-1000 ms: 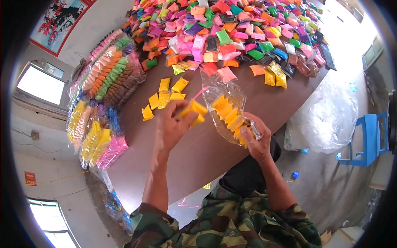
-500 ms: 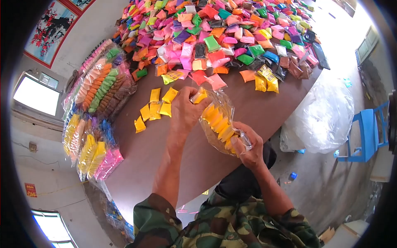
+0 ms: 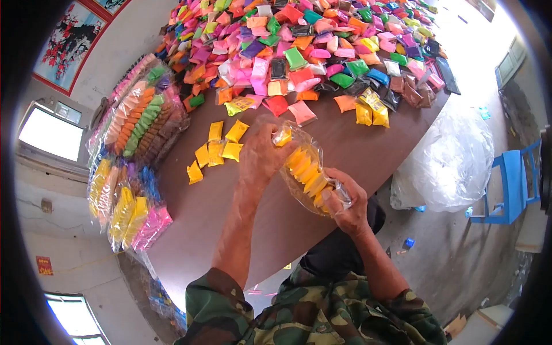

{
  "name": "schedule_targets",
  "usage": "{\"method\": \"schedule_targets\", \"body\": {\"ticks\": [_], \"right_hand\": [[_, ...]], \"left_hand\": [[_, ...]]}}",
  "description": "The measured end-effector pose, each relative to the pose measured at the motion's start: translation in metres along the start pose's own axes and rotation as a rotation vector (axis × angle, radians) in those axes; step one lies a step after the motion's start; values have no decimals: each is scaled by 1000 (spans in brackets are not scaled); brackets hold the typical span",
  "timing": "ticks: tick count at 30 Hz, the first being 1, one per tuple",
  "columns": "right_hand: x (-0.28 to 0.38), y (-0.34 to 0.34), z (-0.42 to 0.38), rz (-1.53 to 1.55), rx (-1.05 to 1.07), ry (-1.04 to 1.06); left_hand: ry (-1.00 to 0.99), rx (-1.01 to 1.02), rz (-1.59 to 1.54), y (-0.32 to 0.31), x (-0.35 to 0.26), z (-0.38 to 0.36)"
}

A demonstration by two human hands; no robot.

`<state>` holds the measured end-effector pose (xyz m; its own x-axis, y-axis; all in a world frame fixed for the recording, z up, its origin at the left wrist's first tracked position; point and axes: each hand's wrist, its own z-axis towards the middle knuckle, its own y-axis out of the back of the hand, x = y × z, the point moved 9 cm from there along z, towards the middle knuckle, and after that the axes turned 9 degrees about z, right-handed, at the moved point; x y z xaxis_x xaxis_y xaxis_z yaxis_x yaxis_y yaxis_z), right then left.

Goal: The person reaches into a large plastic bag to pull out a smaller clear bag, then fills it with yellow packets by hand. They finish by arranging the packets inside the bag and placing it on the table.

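- Yellow packets (image 3: pixel 307 172) are sitting in a row inside a clear bag (image 3: pixel 292 181), which the person is holding above the brown table (image 3: pixel 201 224) in the head view.
- Left hand (image 3: pixel 262 150) is curling at the bag's upper end, beside another yellow packet (image 3: pixel 282 137) — whether it is pinching that packet, I cannot tell.
- Right hand (image 3: pixel 348 202) is clasping the bag's lower end between thumb and fingers.
- Six loose packets (image 3: pixel 215 152) are lying nearby — left of the bag.

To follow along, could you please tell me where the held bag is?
In the head view, the held bag is just right of centre, between the left hand at its upper end and the right hand at its lower.
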<state>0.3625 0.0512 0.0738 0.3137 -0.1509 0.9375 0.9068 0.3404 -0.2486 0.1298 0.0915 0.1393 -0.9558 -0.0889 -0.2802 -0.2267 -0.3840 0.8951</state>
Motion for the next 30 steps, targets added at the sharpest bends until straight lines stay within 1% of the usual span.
{"method": "schedule_targets", "body": {"ticks": [2, 5, 8, 11, 14, 17, 20, 23, 26, 29, 30], "right_hand": [[3, 0, 0, -9, 0, 10], [3, 0, 0, -28, 1, 17], [2, 0, 0, -17, 2, 22], [0, 1, -1, -28, 0, 17], [-1, 0, -1, -2, -7, -7], [-2, 0, 0, 0, -1, 4], [-3, 2, 0, -5, 1, 23], [-1, 1, -1, -16, -3, 6], [-2, 2, 0, -15, -4, 16], [0, 1, 0, -17, 0, 8], [-1, 1, -1, -6, -2, 6]], "left_hand": [[-15, 11, -63, -2, 0, 0], [-61, 121, -145, -3, 1, -3], [-32, 236, -252, -7, 8, -9], [41, 287, -286, -3, 11, -9], [83, 258, -400, -2, 11, -3], [72, 191, -548, -14, 14, -1], [85, 154, -473, -13, 9, -4], [31, 156, -266, -12, 16, -6], [-11, 131, -126, -4, 15, -9], [-12, 196, -84, -4, 12, -12], [16, 200, -126, -5, 14, -13]]}}
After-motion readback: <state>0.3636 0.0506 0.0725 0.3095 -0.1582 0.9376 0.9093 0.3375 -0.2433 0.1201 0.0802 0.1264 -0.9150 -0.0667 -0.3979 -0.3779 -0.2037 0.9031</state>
